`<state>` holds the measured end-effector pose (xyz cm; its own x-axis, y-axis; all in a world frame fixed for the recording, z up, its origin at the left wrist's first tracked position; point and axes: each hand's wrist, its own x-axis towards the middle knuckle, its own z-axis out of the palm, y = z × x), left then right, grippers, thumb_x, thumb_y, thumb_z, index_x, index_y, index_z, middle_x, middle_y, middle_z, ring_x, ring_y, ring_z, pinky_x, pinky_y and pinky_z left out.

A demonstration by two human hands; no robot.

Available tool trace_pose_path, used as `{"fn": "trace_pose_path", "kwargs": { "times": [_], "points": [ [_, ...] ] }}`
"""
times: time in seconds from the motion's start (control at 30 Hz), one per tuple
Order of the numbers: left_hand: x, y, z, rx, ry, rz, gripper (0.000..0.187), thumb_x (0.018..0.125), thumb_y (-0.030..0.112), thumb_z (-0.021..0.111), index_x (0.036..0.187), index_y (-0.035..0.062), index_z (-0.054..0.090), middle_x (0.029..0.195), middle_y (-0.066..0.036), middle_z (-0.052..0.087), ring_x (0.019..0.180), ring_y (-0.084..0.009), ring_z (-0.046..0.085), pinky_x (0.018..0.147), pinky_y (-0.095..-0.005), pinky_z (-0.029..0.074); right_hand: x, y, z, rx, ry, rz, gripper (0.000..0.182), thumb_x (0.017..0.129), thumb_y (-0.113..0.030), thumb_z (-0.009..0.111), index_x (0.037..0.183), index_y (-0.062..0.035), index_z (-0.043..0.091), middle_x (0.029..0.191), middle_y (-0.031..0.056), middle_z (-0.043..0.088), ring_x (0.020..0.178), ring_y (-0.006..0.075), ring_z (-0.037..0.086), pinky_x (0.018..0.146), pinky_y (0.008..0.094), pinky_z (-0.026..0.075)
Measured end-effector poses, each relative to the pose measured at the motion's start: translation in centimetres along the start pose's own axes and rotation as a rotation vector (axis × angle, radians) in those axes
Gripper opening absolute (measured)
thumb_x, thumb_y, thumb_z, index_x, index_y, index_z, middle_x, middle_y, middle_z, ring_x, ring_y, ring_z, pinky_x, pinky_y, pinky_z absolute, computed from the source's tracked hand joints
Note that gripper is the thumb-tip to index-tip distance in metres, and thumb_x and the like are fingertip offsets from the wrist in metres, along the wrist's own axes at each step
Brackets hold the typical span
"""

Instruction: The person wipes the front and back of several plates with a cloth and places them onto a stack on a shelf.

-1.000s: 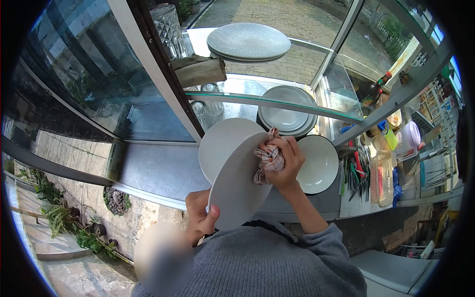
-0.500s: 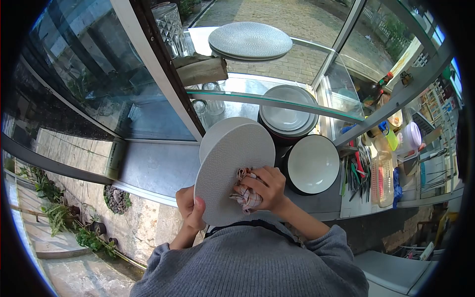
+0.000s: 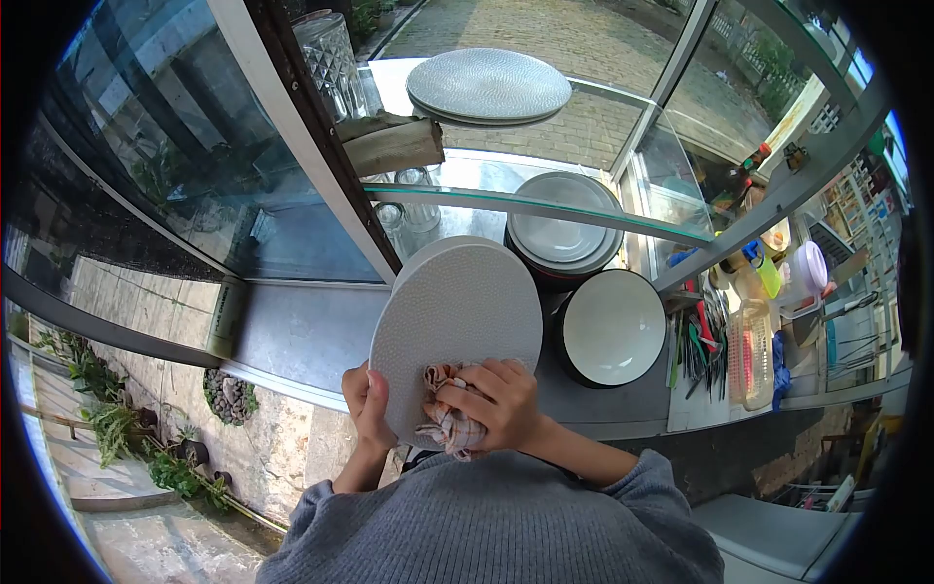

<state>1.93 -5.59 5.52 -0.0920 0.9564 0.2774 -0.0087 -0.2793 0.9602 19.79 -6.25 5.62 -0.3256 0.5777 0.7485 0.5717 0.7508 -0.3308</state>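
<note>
A large white textured plate point(image 3: 452, 311) is tilted up in front of my chest. My left hand point(image 3: 368, 404) grips its lower left edge, thumb on the face and fingers behind. Bunched in my right hand point(image 3: 498, 401) is a checked cloth point(image 3: 452, 423), pressed against the lower part of the plate's face. Just right of the plate stands a white bowl with a dark outside point(image 3: 615, 326). Behind it is a stack of white plates point(image 3: 564, 224) on darker dishes.
Two stacked textured plates point(image 3: 489, 83) lie on the glass shelf point(image 3: 545, 206) above. Drinking glasses point(image 3: 418, 200) stand below it, near a piece of wood point(image 3: 389, 146). Cutlery point(image 3: 702, 341) and a plastic basket point(image 3: 749, 350) are at the right. Metal frames border the cabinet.
My right hand and the cloth have slid left and down across the plate. The plate has turned to face me more squarely, and my left hand still grips its edge.
</note>
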Motion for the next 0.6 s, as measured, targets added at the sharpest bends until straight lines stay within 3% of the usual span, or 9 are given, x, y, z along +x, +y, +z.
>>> {"fn": "trace_pose_path", "kwargs": {
  "times": [0.1,0.17,0.2,0.27,0.33,0.43,0.5,0.57,0.6],
  "points": [
    [0.1,-0.7,-1.0,-0.033,0.079,0.09,0.051,0.094,0.044,0.044,0.063,0.0023,0.046,0.056,0.0,0.045,0.052,-0.0088,0.04,0.048,-0.0289,0.029,-2.6,0.9,-0.8,-0.046,-0.024,0.162,0.04,0.056,-0.039,0.073,0.086,-0.0134,0.065,0.078,0.0054,0.057,0.064,0.023,0.058,0.055,0.0336,0.045],
    [0.1,-0.9,-0.6,-0.141,0.396,0.121,0.049,0.096,0.044,0.04,0.073,0.0019,0.049,0.064,-0.004,0.053,0.057,-0.0095,0.046,0.052,-0.0277,0.036,-4.1,2.4,-1.5,-0.041,0.003,0.223,0.047,0.056,-0.035,0.074,0.096,-0.0145,0.064,0.086,0.0055,0.059,0.067,0.021,0.058,0.056,0.0301,0.043],
    [0.4,-0.1,-1.8,-0.239,0.187,0.05,0.05,0.098,0.046,0.034,0.093,0.0001,0.054,0.08,-0.008,0.059,0.068,-0.0128,0.055,0.061,-0.0277,0.044,-4.5,3.0,-1.6,0.1,0.143,0.425,0.047,0.06,-0.039,0.076,0.096,-0.0112,0.062,0.085,0.0049,0.059,0.067,0.0181,0.057,0.057,0.0276,0.042],
    [1.6,1.2,-0.7,-0.428,0.253,-0.054,0.052,0.098,0.047,0.033,0.1,-0.0008,0.054,0.087,-0.009,0.059,0.074,-0.0146,0.056,0.065,-0.0283,0.045,-4.7,3.4,-2.5,0.238,0.283,0.622,0.05,0.064,-0.042,0.077,0.097,-0.0079,0.061,0.083,0.0042,0.058,0.066,0.0153,0.056,0.058,0.0251,0.042],
    [2.3,2.0,0.3,-0.615,0.307,-0.159,0.054,0.098,0.047,0.031,0.108,-0.0016,0.053,0.094,-0.01,0.059,0.079,-0.0164,0.058,0.069,-0.0288,0.046,-4.1,2.9,-4.2,1.045,0.277,1.074,0.053,0.073,-0.047,0.075,0.097,-0.0025,0.057,0.083,0.0013,0.057,0.07,0.0086,0.053,0.062,0.0227,0.043],
    [2.6,2.1,1.4,-0.704,0.226,-0.225,0.058,0.098,0.049,0.029,0.118,-0.0013,0.05,0.102,-0.01,0.058,0.085,-0.0189,0.058,0.074,-0.0303,0.047,-5.2,3.0,-5.1,1.398,0.103,0.987,0.051,0.077,-0.044,0.074,0.097,-0.0009,0.055,0.086,-0.0012,0.055,0.073,0.0051,0.05,0.065,0.023,0.044],
    [2.3,1.7,2.3,-0.668,0.222,-0.292,0.059,0.097,0.051,0.03,0.119,-0.0005,0.049,0.103,-0.01,0.058,0.088,-0.0187,0.058,0.077,-0.0311,0.047,-3.7,2.0,-6.3,1.364,0.026,0.958,0.039,0.081,-0.03,0.071,0.1,-0.0006,0.056,0.087,0.0011,0.058,0.074,0.0069,0.052,0.066,0.0231,0.044],
    [2.4,2.4,2.9,-0.553,0.155,-0.296,0.063,0.096,0.054,0.03,0.123,0.0001,0.047,0.106,-0.009,0.057,0.095,-0.0191,0.057,0.082,-0.0329,0.046,0.9,-0.3,-7.9,1.209,0.197,1.258,0.024,0.081,-0.018,0.065,0.097,-0.0009,0.057,0.086,0.0021,0.059,0.073,0.0077,0.054,0.065,0.0229,0.044],
    [2.5,2.4,3.3,-0.596,0.139,-0.327,0.065,0.095,0.056,0.029,0.126,0.0002,0.045,0.11,-0.01,0.056,0.097,-0.0194,0.057,0.084,-0.0335,0.046,0.0,1.0,-8.2,1.244,0.163,1.236,0.021,0.079,-0.008,0.058,0.099,-0.0006,0.057,0.086,0.0049,0.061,0.073,0.0117,0.058,0.065,0.0257,0.047]
  ]
}}
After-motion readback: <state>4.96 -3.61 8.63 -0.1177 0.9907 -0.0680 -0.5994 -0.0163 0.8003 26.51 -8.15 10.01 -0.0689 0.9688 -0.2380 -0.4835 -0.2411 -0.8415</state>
